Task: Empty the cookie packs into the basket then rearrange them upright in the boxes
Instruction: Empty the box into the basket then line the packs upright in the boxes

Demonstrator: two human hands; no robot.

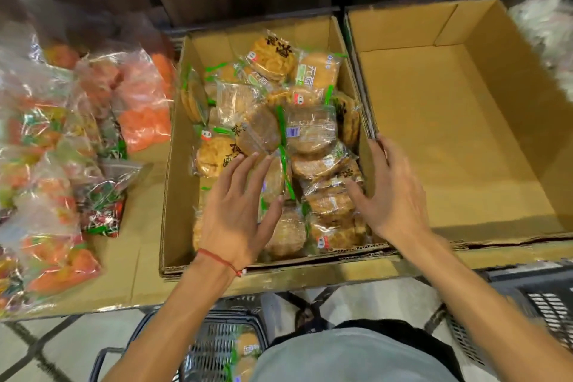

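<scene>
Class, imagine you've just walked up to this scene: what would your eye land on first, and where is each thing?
First, the cookie packs heaped loosely in the middle cardboard box, with the left hand and right hand spread open over them near its front. Next, the empty box right beside it, and the bags of orange snacks piled on the left.

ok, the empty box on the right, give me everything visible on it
Open-topped brown corrugated cardboard box, holding nothing: bare floor showing. A folded flap lines its far wall. Near rim looks ragged. It sits level, side by side against the cookie-filled box on its left. Fingertips of the right hand lie at the shared edge; which wall they touch is unclear.
</scene>
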